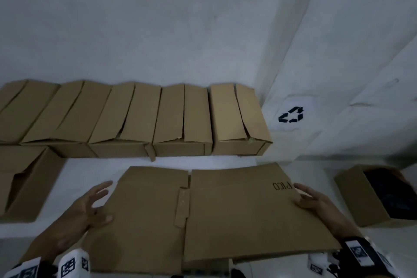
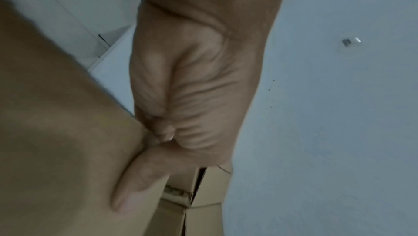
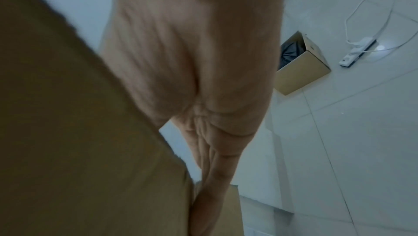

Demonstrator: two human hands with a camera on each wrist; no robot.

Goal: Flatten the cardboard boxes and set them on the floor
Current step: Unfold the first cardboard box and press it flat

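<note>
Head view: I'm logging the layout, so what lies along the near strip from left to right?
Open box on its side → left hand → flattened cardboard box → right hand → open box with dark contents.

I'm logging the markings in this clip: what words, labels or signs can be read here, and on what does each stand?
"PICO": black letters, upside down to the head camera, on the flattened cardboard box held between the left hand and the right hand.
Recycling symbol, three black arrows, no words: on the white sheet at right.
Black-and-white square marker patterns on the wrist cameras: no readable text.
Print on a box edge in the left wrist view: too blurred.
</note>
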